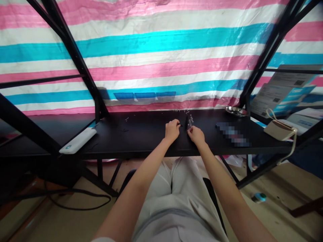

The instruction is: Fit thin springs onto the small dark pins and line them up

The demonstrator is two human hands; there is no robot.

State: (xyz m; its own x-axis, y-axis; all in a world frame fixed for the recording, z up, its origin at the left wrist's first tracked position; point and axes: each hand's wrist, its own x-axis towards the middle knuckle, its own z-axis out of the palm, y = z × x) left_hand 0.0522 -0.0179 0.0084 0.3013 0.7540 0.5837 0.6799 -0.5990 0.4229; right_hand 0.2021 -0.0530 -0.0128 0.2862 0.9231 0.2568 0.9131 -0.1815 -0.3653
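Both my hands rest on a black table (141, 134) in front of me. My left hand (172, 129) is curled closed, and a thin dark tip sticks out of its fingers to the right. My right hand (195, 134) is closed in a pinch right beside a small black block (189, 122) with several small clear upright pieces on it. What the right fingers hold is too small to make out. Tiny metal bits (180, 110) lie scattered on the table behind the hands.
A white flat device (78, 140) lies at the table's left front edge. A metal dish (236, 111) sits at the back right, a blurred flat item (233, 134) in front of it. A beige box with a strap (279, 130) stands further right. Black frame bars cross both sides.
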